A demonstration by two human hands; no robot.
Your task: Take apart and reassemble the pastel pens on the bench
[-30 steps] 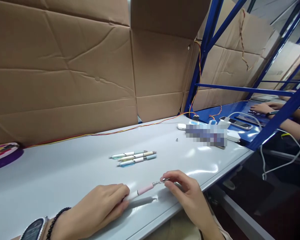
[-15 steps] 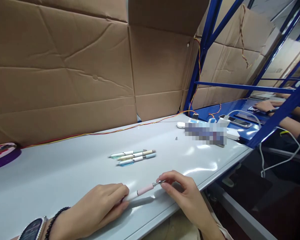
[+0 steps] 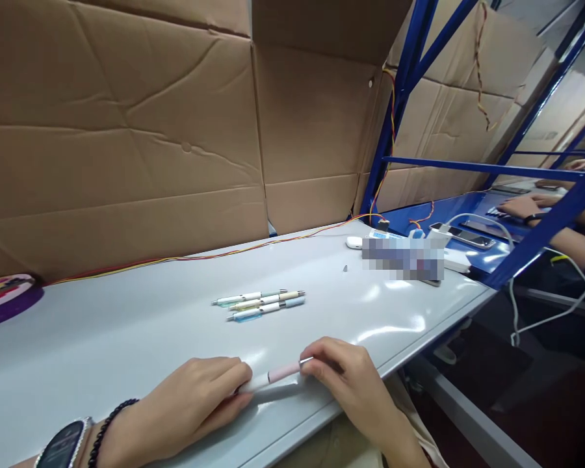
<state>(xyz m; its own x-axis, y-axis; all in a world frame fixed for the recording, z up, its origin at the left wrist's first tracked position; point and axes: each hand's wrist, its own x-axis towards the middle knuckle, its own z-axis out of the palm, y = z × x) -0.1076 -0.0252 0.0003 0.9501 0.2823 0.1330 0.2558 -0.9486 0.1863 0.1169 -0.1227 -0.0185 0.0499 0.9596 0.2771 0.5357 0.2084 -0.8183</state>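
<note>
A pink and white pen (image 3: 283, 372) is held level just above the white table (image 3: 127, 325), between my two hands. My left hand (image 3: 195, 403) is closed around its white end. The fingertips of my right hand (image 3: 346, 377) pinch the silver tip at the other end, which they partly cover. Beyond my hands, three pens lie side by side: a green and white pen (image 3: 244, 298), a cream and white pen (image 3: 268, 301) and a blue and white pen (image 3: 268, 311).
Cardboard (image 3: 175, 149) walls the table's back, with thin wires (image 3: 224, 250) along its foot. A blue metal frame (image 3: 400, 97) rises at the right. Near it lie a white plug-like item (image 3: 354, 242) and a blurred-out object (image 3: 402, 257). A co-worker's hand (image 3: 519, 207) rests at far right.
My right hand has slid slightly left along the silver tip, closing its fingers over more of it. My left hand keeps its hold on the pen. The view has shifted a little.
</note>
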